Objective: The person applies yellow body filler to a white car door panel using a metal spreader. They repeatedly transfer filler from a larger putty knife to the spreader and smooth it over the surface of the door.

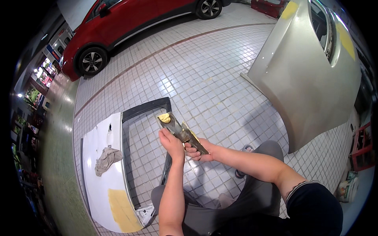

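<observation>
My left hand [172, 143] is closed on a flat metal putty spreader [171, 125]. A dollop of yellow body filler [164, 118] sits on the far end of that blade. My right hand [202, 151] has its fingers wrapped round the lower end of a second putty spreader [195, 138], a dark strip with yellow filler along one edge. The two blades are close together and overlap partly, so I cannot tell whether they touch. Left of my hands lies a white car door [103, 157] with a dark window frame and a yellow filler patch [123, 210].
A crumpled grey rag [108, 160] lies on the white door. At the right stands a large silver-beige car panel [307, 74] with yellow patches. A red car [130, 19] is parked at the back. A white tub [348, 190] and a red frame [361, 147] are far right.
</observation>
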A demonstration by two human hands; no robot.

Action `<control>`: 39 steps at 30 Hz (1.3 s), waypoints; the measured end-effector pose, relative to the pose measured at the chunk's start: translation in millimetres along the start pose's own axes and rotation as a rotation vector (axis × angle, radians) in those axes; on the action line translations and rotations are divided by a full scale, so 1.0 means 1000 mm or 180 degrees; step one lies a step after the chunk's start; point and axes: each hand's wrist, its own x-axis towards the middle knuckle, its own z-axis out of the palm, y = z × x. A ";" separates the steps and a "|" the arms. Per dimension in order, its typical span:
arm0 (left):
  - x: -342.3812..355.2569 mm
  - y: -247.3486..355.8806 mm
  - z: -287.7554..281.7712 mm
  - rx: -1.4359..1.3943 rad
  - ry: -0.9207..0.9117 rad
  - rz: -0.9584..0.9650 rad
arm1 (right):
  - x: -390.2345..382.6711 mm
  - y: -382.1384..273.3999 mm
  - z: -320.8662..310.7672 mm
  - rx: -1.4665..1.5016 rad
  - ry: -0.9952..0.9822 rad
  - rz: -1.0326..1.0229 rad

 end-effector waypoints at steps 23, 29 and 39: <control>-0.021 0.042 -0.008 0.0649 0.0289 0.1175 | 0.019 0.009 -0.005 -0.2222 0.2655 -0.1261; 0.008 0.030 -0.019 -0.0298 0.0266 0.0398 | 0.004 -0.013 0.019 -0.1949 0.2598 -0.2441; 0.009 0.018 -0.014 0.0143 0.0292 0.0141 | 0.010 0.007 0.030 -0.2765 0.1713 -0.3905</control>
